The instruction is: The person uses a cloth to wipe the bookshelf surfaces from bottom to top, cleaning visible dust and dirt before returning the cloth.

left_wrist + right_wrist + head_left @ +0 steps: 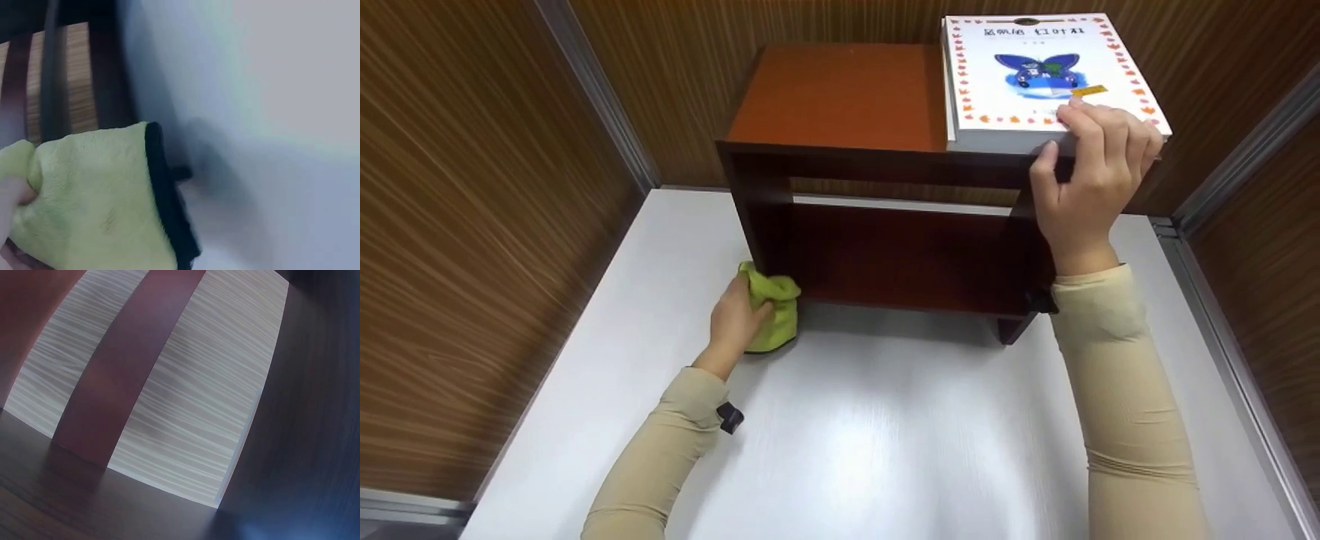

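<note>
My left hand (735,319) grips a yellow-green cloth (772,315) with a dark border, held against the lower left side of a dark reddish-brown wooden shelf (840,97). In the left wrist view, the same cloth (101,191) hangs bunched from the fingers beside the dark wood. My right hand (1099,165) holds the front edge of a thick white book stack (1042,67) on the shelf's top right. Its fingertips lie over the top cover and its thumb is at the front edge. The right wrist view shows the shelf's back rail (129,371), with the hand out of view.
The shelf stands on a white tabletop (847,420). Wood-grain panels (472,187) enclose the table at the left, back and right, with metal strips (600,97) at the corners. The shelf's lower board (900,255) spans between its two sides.
</note>
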Available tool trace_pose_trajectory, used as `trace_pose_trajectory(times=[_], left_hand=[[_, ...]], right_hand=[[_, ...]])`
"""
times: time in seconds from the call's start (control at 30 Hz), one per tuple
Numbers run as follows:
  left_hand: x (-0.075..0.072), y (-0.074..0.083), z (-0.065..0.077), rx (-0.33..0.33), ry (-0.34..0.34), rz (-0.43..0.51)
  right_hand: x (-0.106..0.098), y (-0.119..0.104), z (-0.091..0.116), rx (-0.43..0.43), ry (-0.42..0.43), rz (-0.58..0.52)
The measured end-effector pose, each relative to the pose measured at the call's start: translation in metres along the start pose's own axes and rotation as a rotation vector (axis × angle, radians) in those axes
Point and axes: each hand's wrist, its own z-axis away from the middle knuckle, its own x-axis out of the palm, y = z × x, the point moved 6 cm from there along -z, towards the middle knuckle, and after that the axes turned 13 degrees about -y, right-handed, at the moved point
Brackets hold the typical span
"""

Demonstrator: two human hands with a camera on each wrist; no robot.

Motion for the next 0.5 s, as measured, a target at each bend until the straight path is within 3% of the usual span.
trace_pose_trajectory(times=[0.17,0.37,0.43,0.5], left_hand=[[0.012,-0.004,-0.007,-0.069,-0.109,0.032],[0.054,-0.029,-0.008,-0.160,-0.250,-0.066],[0.059,-0.036,-0.006,-0.163,-0.227,-0.051],[0.050,-0.036,-0.002,-0.139,-0.150,0.008]], right_hand=[[-0.001,0.001,-0.002,-0.002,0.007,-0.003],[-0.002,0.006,0.000,-0.009,0.001,0.007],[-0.001,0.006,0.000,-0.014,-0.012,0.008],[0.001,0.006,0.001,-0.018,-0.024,0.009]])
